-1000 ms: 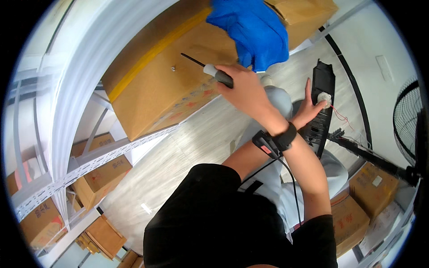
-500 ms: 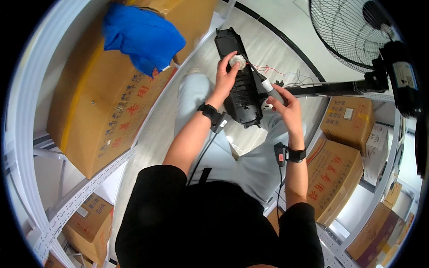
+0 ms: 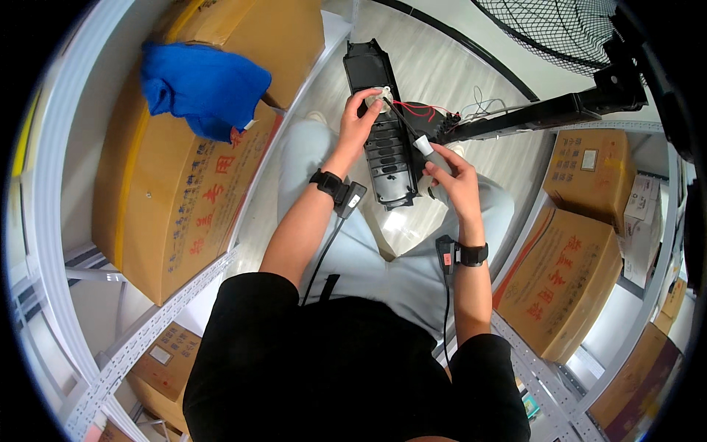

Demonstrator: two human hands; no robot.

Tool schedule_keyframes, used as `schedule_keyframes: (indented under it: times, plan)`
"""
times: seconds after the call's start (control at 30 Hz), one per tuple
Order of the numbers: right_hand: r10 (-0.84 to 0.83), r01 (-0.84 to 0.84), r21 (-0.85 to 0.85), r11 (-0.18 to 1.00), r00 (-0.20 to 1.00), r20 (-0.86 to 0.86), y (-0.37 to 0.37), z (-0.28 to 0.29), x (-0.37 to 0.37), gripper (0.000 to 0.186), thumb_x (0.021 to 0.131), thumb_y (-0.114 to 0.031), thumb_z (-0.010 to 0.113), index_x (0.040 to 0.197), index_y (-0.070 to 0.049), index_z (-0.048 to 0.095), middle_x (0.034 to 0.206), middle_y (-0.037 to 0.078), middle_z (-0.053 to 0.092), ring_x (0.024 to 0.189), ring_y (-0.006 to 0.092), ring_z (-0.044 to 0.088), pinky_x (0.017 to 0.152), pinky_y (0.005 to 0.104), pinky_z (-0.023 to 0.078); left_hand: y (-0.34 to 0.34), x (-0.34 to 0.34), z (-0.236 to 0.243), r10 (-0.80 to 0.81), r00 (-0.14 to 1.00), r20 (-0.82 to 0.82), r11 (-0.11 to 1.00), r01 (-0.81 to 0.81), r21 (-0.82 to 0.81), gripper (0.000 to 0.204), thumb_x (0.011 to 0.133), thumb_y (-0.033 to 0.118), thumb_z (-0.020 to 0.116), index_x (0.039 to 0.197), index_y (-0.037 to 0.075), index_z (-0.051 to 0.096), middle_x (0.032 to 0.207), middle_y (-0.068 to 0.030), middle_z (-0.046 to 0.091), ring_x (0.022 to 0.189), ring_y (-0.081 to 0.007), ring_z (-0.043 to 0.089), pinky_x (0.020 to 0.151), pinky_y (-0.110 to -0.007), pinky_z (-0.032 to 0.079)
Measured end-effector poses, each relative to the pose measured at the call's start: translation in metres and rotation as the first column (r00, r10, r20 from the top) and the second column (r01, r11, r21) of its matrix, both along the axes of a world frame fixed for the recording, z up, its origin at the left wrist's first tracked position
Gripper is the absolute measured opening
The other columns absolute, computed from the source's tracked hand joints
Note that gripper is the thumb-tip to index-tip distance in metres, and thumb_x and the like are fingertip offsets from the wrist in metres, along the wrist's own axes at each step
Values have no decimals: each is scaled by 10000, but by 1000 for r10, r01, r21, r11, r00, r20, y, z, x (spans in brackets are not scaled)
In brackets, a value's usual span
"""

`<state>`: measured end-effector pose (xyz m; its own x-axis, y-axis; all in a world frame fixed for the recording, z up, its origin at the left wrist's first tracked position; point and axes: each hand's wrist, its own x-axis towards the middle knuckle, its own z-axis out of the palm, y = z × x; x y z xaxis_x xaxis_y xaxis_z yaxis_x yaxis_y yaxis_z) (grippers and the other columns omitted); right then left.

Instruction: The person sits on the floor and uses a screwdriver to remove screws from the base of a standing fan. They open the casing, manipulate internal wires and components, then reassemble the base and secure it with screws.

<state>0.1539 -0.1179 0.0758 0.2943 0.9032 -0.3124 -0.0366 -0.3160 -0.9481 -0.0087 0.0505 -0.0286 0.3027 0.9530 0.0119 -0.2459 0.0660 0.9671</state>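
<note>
Between my knees stands a long black plastic housing (image 3: 372, 68) with a row of slots along its middle. My left hand (image 3: 352, 132) reaches over its left edge, fingers closed on a small round whitish part (image 3: 385, 93) that rests against the housing. Thin red wires (image 3: 418, 109) run off to the right from near that part. In my right hand (image 3: 459, 183) is a screwdriver (image 3: 423, 145) with a grey and white handle and a dark shaft. The shaft slants up and left, its end at the round part; whether it sits in a screw cannot be made out.
A pedestal fan (image 3: 549, 33) stands at the upper right, its black pole (image 3: 530, 118) reaching toward the housing. Shelves with cardboard boxes (image 3: 563, 283) flank both sides. A blue cloth (image 3: 202, 88) lies on a large box (image 3: 173, 184) at the left. Cabled black devices are strapped to both wrists.
The view has shifted a little. The screwdriver's end now lies over the round part, and the red wires show more plainly. Both hands keep their hold.
</note>
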Motion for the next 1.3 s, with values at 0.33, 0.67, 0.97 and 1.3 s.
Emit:
schedule_keyframes:
  times: [0.33,0.67,0.97,1.3]
  plan:
    - [-11,12,26,1000,999,-40,2,-5,1,407,885,-7,700,1284,11,625,1006,57,699,815,104,672,620,222,497,3,5,-4,-30,999,-12,999,30,-23,189,980,232,650,1108,102,699,1117,-56,589,1085,-177,551,974,-318,427]
    - [-21,21,17,1000,999,-24,-4,-2,-4,407,885,-12,701,1285,8,628,1000,53,697,809,100,664,620,225,498,4,0,-3,0,1000,1,1000,0,-21,197,1022,239,589,1061,81,699,1046,-51,595,1033,-161,549,942,-304,426]
    - [-26,26,4,1000,1000,4,-3,1,-9,402,883,-23,702,1280,-8,641,957,48,701,774,87,654,596,217,483,4,0,-12,-58,998,-30,998,58,-8,213,1045,231,553,1099,63,672,1087,2,649,1050,-94,554,950,-266,420]
    - [-31,32,-8,999,999,38,-2,2,-11,397,874,-33,703,1268,-14,648,859,38,700,664,66,600,562,208,432,4,0,-6,-35,999,29,998,36,-45,181,1022,229,588,1047,81,689,1065,-44,599,1043,-157,547,949,-293,415]
